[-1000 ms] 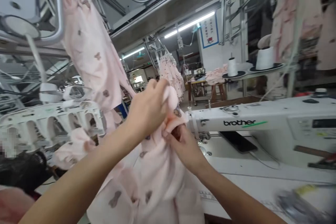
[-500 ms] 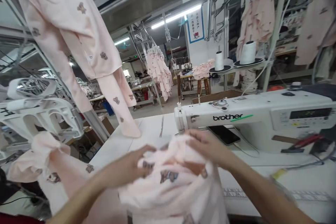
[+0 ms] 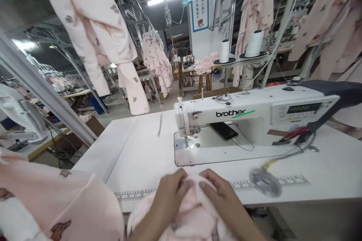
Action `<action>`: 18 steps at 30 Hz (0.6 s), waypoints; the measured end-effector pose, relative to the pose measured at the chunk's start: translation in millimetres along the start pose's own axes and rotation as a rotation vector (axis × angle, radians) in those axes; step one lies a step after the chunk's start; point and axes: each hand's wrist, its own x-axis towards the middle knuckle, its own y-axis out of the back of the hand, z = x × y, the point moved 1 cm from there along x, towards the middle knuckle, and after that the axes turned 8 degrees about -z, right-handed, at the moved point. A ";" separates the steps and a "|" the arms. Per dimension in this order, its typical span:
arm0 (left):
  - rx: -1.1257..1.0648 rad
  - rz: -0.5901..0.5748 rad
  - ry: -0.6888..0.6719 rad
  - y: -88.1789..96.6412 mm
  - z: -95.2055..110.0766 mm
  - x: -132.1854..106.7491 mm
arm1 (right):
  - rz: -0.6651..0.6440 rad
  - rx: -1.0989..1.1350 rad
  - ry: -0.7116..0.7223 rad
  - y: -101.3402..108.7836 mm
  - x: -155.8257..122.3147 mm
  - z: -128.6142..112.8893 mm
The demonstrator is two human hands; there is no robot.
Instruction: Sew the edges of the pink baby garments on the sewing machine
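Both my hands grip a bunched pale pink garment with small bear prints at the near edge of the white sewing table. My left hand pinches the fabric from the left. My right hand pinches it from the right, fingertips nearly meeting at the top of the bundle. More of the same pink cloth lies heaped at the lower left. The white Brother sewing machine stands just beyond my hands, its needle over the plate.
A phone lies under the machine arm. Red-handled scissors and a blurred round object sit on the right of the table. Two thread cones stand behind. Pink garments hang overhead at left, centre and right.
My hands and the pink garment have come down from in front of the machine head to the table's near edge. The view has tilted downward, showing more tabletop.
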 end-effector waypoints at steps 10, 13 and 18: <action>-0.289 0.181 -0.259 -0.8 -1.7 -27.9 | -0.026 -0.248 0.206 11.0 -2.1 -25.1; -0.350 0.275 -0.210 4.8 9.0 -22.1 | -0.145 -0.238 0.233 12.7 12.6 -36.5; -0.402 0.166 -0.117 -0.4 12.2 -14.2 | -0.207 -0.387 0.199 19.8 13.9 -42.9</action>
